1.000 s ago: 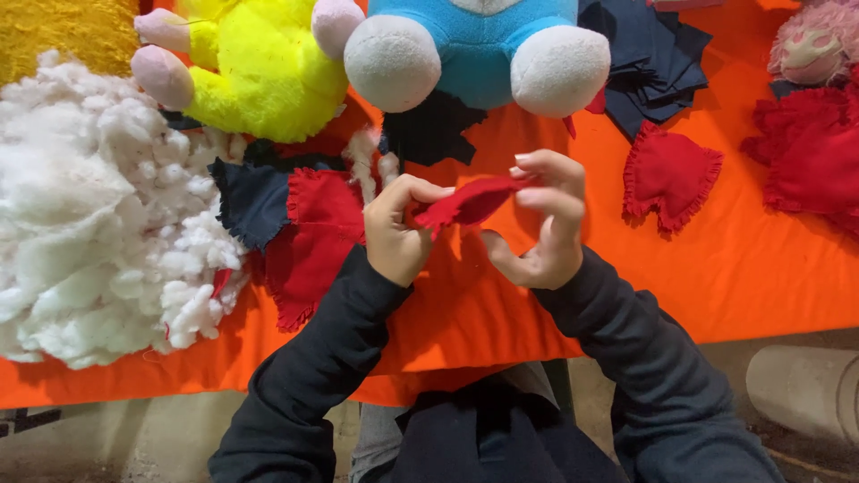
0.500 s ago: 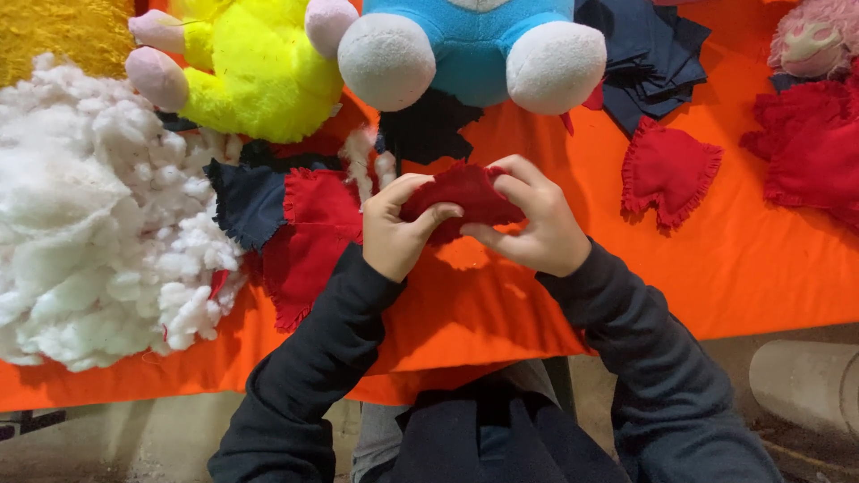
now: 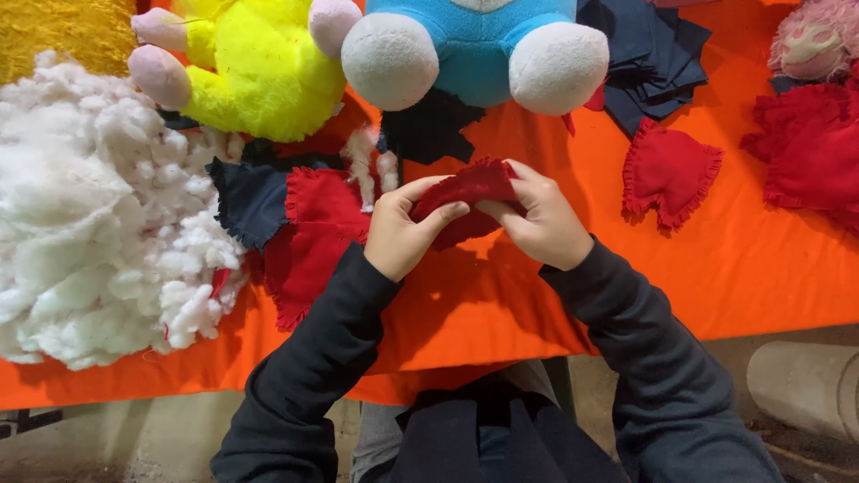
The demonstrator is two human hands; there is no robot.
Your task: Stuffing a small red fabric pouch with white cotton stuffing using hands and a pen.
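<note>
Your left hand (image 3: 400, 234) and right hand (image 3: 540, 221) both have their fingers (image 3: 445, 213) pinched shut on a small red fabric piece (image 3: 467, 190), which sits bunched between the two sets of fingertips, just above the orange-covered counter (image 3: 716, 277). Left of your fingers lie flat red and navy cloth pieces (image 3: 309, 228), and beyond them a heap of white stuffing (image 3: 85, 224). Past your fingertips stand a yellow plush toy (image 3: 246, 67) and a blue plush toy (image 3: 474, 45), while a fringed red pouch (image 3: 667, 170) lies off to the right.
</note>
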